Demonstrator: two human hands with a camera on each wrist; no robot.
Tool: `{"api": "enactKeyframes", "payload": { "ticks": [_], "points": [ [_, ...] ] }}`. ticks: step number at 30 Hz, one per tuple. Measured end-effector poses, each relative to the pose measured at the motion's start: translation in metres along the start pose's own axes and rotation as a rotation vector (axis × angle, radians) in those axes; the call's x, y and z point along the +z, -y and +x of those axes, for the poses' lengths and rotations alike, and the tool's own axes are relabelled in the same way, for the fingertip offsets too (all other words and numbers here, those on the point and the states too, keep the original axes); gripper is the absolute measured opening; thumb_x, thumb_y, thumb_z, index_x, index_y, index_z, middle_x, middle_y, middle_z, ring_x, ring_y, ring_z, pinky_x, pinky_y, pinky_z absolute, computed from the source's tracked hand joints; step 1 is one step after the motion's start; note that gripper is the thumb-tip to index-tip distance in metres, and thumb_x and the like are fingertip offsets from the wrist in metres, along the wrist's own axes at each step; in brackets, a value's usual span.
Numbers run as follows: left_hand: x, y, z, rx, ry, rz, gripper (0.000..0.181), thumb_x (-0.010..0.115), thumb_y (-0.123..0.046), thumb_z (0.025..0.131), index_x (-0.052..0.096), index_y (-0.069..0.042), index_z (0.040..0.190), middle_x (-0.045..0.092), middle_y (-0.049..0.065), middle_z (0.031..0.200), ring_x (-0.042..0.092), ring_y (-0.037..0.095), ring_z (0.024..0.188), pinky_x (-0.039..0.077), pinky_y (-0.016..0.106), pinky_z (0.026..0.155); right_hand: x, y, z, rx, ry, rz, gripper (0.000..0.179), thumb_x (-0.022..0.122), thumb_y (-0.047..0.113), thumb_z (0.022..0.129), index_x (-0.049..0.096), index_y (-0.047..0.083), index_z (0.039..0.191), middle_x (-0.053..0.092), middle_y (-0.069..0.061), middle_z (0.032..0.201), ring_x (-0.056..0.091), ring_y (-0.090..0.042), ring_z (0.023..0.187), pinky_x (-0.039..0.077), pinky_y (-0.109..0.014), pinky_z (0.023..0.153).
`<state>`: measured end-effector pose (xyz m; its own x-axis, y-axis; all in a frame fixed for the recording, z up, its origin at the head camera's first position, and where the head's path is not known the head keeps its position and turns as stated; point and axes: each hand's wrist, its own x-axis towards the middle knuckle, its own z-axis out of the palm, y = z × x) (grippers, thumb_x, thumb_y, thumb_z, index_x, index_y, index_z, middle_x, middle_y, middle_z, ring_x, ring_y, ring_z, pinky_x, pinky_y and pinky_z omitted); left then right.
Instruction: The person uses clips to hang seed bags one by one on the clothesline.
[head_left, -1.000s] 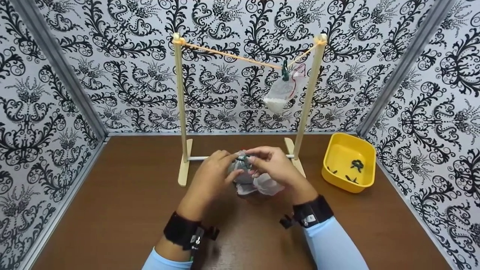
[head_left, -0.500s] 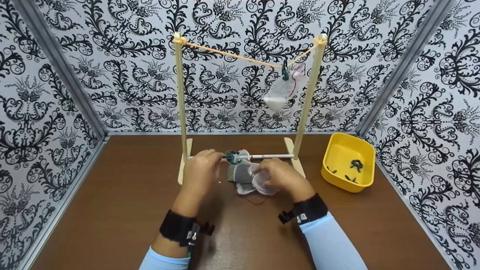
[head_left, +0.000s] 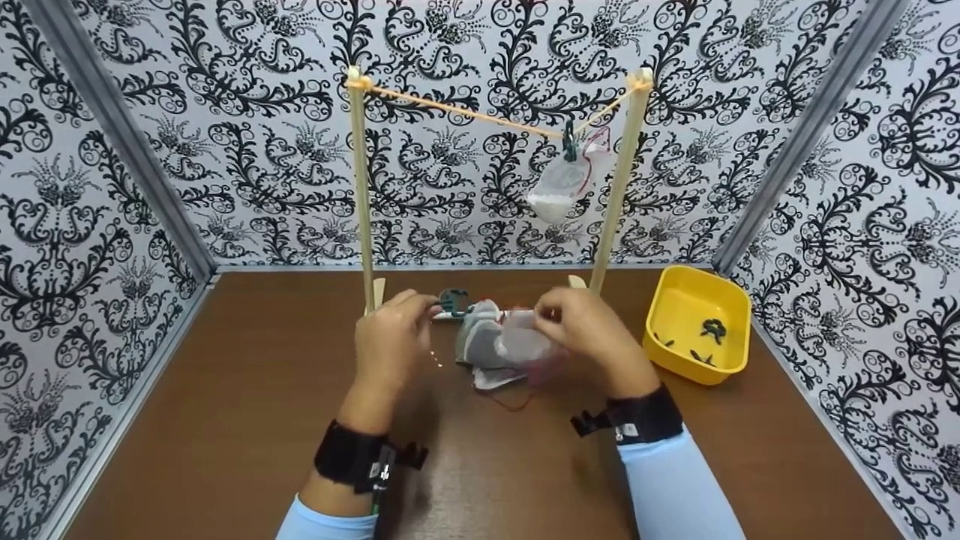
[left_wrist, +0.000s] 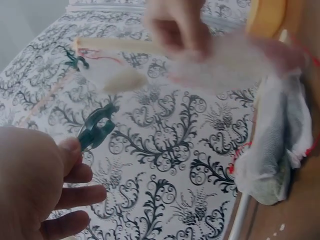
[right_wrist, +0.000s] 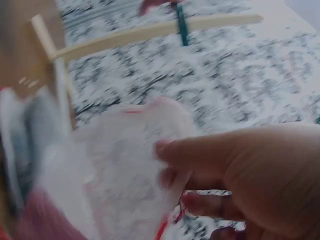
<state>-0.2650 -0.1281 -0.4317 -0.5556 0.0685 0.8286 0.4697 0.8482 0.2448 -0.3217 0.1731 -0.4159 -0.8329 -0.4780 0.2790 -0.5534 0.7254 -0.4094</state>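
Between thumb and index finger, my left hand (head_left: 391,334) pinches a green clothespin (left_wrist: 97,131), its other fingers held loosely apart. My right hand (head_left: 589,326) pinches the edge of a sheer white drawstring pouch (right_wrist: 130,160) with a red cord, raised above a small pile. That pile of filled mesh pouches (head_left: 481,346), whitish and grey, lies on the table between the hands, in front of the rack's white bar. Another sheer pouch (head_left: 556,184) with white contents hangs from the orange line (head_left: 465,111) by a green clothespin (head_left: 569,142).
Two wooden posts (head_left: 361,195) hold up the sagging line. At the right stands a yellow tub (head_left: 694,300) with several dark green clothespins (head_left: 713,328) inside. Small white specks (head_left: 436,360) lie on the brown table (head_left: 247,420). Patterned walls (head_left: 255,210) close in the back and sides.
Both hands came apart from the pile. The left hand drew the clothespin left, away from the pouches; the right hand took hold of a pouch and lifted it.
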Motion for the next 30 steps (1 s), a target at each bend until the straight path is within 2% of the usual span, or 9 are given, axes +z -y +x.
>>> {"api": "enactKeyframes", "payload": {
  "ticks": [3, 5, 8, 11, 13, 18, 22, 26, 30],
  "points": [
    [-0.004, -0.001, 0.010, 0.006, -0.049, 0.025, 0.010, 0.089, -0.019, 0.097, 0.085, -0.009, 0.098, 0.084, 0.002, 0.090, 0.080, 0.025, 0.070, 0.065, 0.040, 0.057, -0.019, 0.018, 0.008, -0.025, -0.140, -0.020, 0.010, 0.083, 0.015, 0.101, 0.083, 0.005, 0.101, 0.080, -0.012, 0.097, 0.075, -0.030, 0.089, 0.070, -0.044, 0.081],
    [-0.007, -0.004, 0.021, 0.025, -0.074, 0.058, 0.011, 0.089, -0.020, 0.097, 0.084, -0.009, 0.098, 0.084, 0.003, 0.089, 0.076, 0.026, 0.064, 0.062, 0.040, 0.052, -0.031, 0.031, 0.017, -0.009, -0.217, 0.000, 0.010, 0.081, 0.014, 0.103, 0.082, 0.004, 0.100, 0.080, -0.012, 0.091, 0.076, -0.028, 0.079, 0.068, -0.037, 0.070],
    [-0.010, -0.009, 0.049, 0.079, -0.114, 0.134, 0.009, 0.086, -0.018, 0.099, 0.083, -0.009, 0.096, 0.084, 0.003, 0.089, 0.071, 0.026, 0.055, 0.055, 0.037, 0.044, -0.049, 0.047, 0.033, 0.008, -0.350, 0.039, 0.012, 0.077, 0.011, 0.103, 0.081, 0.002, 0.097, 0.081, -0.013, 0.084, 0.074, -0.027, 0.066, 0.062, -0.029, 0.056],
    [-0.016, -0.018, 0.086, 0.130, -0.117, 0.199, 0.009, 0.079, -0.012, 0.104, 0.082, -0.009, 0.095, 0.084, 0.004, 0.090, 0.066, 0.023, 0.050, 0.049, 0.034, 0.041, -0.066, 0.058, 0.051, 0.013, -0.473, 0.037, 0.015, 0.075, 0.011, 0.103, 0.081, -0.002, 0.096, 0.081, -0.015, 0.083, 0.073, -0.028, 0.064, 0.057, -0.027, 0.054],
    [-0.021, -0.026, 0.112, 0.145, -0.088, 0.227, 0.013, 0.073, -0.010, 0.108, 0.081, -0.008, 0.098, 0.083, 0.004, 0.091, 0.063, 0.021, 0.050, 0.048, 0.033, 0.040, -0.074, 0.063, 0.063, 0.039, -0.521, 0.011, 0.018, 0.074, 0.012, 0.104, 0.081, -0.003, 0.099, 0.082, -0.017, 0.086, 0.073, -0.030, 0.066, 0.057, -0.029, 0.055],
    [-0.029, -0.045, 0.175, 0.155, 0.027, 0.259, 0.021, 0.065, -0.017, 0.115, 0.082, -0.007, 0.111, 0.086, 0.007, 0.110, 0.069, 0.024, 0.059, 0.053, 0.034, 0.047, -0.087, 0.072, 0.086, 0.175, -0.558, 0.008, 0.018, 0.072, 0.016, 0.108, 0.080, 0.000, 0.106, 0.083, -0.016, 0.095, 0.073, -0.028, 0.074, 0.060, -0.033, 0.061],
    [-0.028, -0.057, 0.216, 0.158, 0.125, 0.316, 0.023, 0.060, -0.016, 0.118, 0.082, -0.007, 0.116, 0.085, 0.005, 0.117, 0.073, 0.024, 0.068, 0.058, 0.035, 0.054, -0.091, 0.077, 0.098, 0.276, -0.581, 0.031, 0.021, 0.072, 0.024, 0.111, 0.080, 0.006, 0.105, 0.082, -0.010, 0.096, 0.071, -0.022, 0.074, 0.058, -0.031, 0.061],
    [-0.022, -0.065, 0.240, 0.160, 0.229, 0.374, 0.023, 0.058, -0.008, 0.116, 0.081, -0.006, 0.119, 0.083, 0.005, 0.116, 0.076, 0.023, 0.077, 0.064, 0.035, 0.063, -0.092, 0.082, 0.104, 0.307, -0.571, 0.143, 0.021, 0.071, 0.026, 0.112, 0.077, 0.007, 0.106, 0.081, -0.008, 0.093, 0.070, -0.017, 0.068, 0.058, -0.027, 0.055],
    [-0.015, -0.070, 0.250, 0.165, 0.270, 0.395, 0.025, 0.056, -0.003, 0.115, 0.080, -0.004, 0.118, 0.083, 0.008, 0.115, 0.080, 0.025, 0.084, 0.068, 0.037, 0.069, -0.092, 0.082, 0.106, 0.279, -0.579, 0.246, 0.019, 0.070, 0.020, 0.113, 0.075, 0.003, 0.106, 0.080, -0.009, 0.091, 0.071, -0.017, 0.067, 0.061, -0.026, 0.055]
  ]
}}
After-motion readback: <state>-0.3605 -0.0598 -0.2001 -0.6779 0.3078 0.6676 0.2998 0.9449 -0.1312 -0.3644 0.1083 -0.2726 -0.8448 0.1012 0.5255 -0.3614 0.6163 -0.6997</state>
